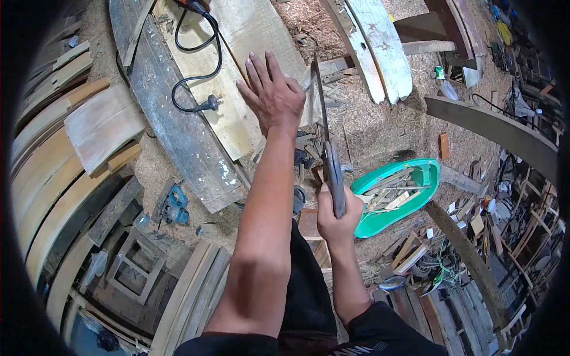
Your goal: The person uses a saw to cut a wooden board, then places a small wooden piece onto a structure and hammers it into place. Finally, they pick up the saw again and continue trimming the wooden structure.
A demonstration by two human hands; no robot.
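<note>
Right hand (338,216) gripping handsaw (325,130), fingers wrapping handle; left hand (272,95) pressing wooden plank (237,127), fingers lying spread flat.

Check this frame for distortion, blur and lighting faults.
Head view: strong fisheye, with a black vignette at the corners and planks bowing toward the edges. Head view: even daylight, soft shadows, no glare. Head view: left hand flat on the plank and right hand gripping the blade are sharp; the far-right clutter is softer.

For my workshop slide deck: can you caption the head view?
Left hand flat on a pale plank, right hand gripping a long blade, beside a green basin of offcuts.
</note>
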